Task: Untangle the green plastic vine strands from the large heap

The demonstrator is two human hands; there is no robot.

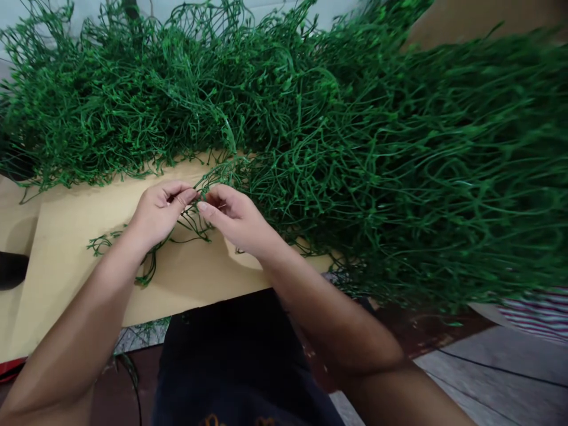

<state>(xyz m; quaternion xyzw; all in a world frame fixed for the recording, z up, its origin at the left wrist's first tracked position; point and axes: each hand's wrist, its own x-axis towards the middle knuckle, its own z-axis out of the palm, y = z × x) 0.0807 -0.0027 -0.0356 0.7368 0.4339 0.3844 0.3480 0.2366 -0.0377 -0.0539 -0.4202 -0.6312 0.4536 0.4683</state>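
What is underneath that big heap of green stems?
A tan cardboard sheet lies under the green stems, bare near both hands. How far it runs beneath the heap is hidden.

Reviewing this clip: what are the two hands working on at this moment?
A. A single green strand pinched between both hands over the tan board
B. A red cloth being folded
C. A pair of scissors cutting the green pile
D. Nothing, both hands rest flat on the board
A: the left hand and right hand meet fingertip to fingertip on a thin green strand above the tan board, beside the green pile.

Grey plank floor (510, 378), pale wall (26, 12)
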